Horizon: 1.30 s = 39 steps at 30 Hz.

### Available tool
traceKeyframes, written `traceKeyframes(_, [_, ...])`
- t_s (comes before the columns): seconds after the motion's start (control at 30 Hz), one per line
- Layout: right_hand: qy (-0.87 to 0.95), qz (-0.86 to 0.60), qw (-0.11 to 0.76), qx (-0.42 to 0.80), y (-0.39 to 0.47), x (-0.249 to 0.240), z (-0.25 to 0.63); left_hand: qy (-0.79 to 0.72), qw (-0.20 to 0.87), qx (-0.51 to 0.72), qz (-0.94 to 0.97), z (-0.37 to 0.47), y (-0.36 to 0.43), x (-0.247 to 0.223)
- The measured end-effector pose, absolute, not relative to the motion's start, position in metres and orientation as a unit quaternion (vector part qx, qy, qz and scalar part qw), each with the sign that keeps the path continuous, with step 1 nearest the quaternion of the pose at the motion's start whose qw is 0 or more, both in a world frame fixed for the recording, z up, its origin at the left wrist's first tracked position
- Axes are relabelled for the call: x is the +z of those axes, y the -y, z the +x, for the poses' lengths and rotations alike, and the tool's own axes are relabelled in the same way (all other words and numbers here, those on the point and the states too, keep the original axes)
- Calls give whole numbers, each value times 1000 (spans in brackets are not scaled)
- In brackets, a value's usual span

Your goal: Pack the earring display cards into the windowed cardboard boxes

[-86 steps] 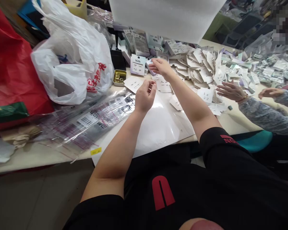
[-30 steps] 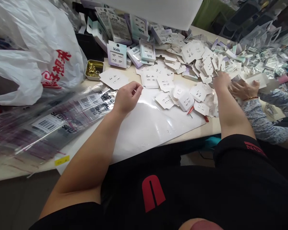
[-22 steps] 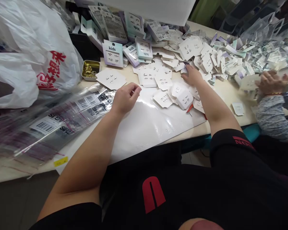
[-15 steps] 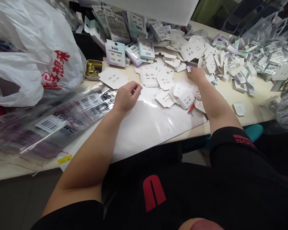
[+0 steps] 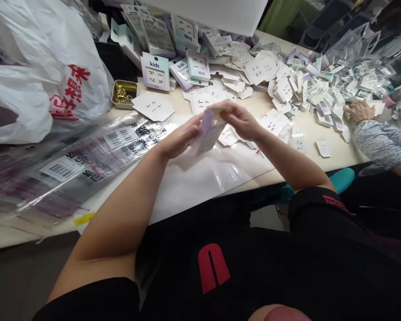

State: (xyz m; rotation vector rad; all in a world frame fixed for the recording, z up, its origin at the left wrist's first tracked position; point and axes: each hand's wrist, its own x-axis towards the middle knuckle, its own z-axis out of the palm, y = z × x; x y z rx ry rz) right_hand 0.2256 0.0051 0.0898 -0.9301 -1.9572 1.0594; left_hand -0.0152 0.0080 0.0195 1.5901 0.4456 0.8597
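Note:
Over the white sheet [image 5: 183, 191], a small purple-and-white cardboard box [image 5: 207, 136] is held up between my two hands, smeared by motion. My left hand [image 5: 183, 139] grips its left side. At its upper right, the fingers of my right hand [image 5: 239, 119] close on the top edge. Behind my hands lie white jewellery cards [image 5: 203, 101] with small silvery pieces on them. One such card [image 5: 153, 106] lies apart on the left, beside a tin [image 5: 136, 94] of gold-coloured small parts. Part of a red-handled tool [image 5: 259, 151] shows beneath my right forearm.
Boxes marked "kids" [image 5: 155, 71] stand at the back. A heap of cards [image 5: 300, 84] spreads rightward, where a co-worker's hand [image 5: 360, 110] rests at its edge. Left are a white plastic bag [image 5: 80, 58] and clear printed bags [image 5: 96, 156].
My right hand has come back from the cards on the right to meet my left hand, and a box is now between them. The co-worker's hand has reached onto the heap.

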Motion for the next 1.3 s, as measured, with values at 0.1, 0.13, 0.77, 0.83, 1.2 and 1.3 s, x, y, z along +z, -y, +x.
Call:
traceKeyframes(0.1, [752,-342,339,450,-7,84,208,-147,703,315,620,-17,-3,25])
traceKeyframes(0.13, [747,-348,340,453,-12,82,207,-164,704,326,609,-18,-1,27])
traceKeyframes(0.77, [553,-829,85,-12,-160,48,368,-378,629,343,587,-11,8,34])
traceKeyframes(0.83, [554,-829,72,-19,-166,44,379,-376,625,343,592,-10,8,33])
traceKeyframes(1.2, [562,-825,-29,-40,-214,43,386,-354,641,342,590,-16,3,25])
traceKeyframes(1.3, [548,-832,-55,-64,-215,41,386,-360,635,344,590,-17,1,25])
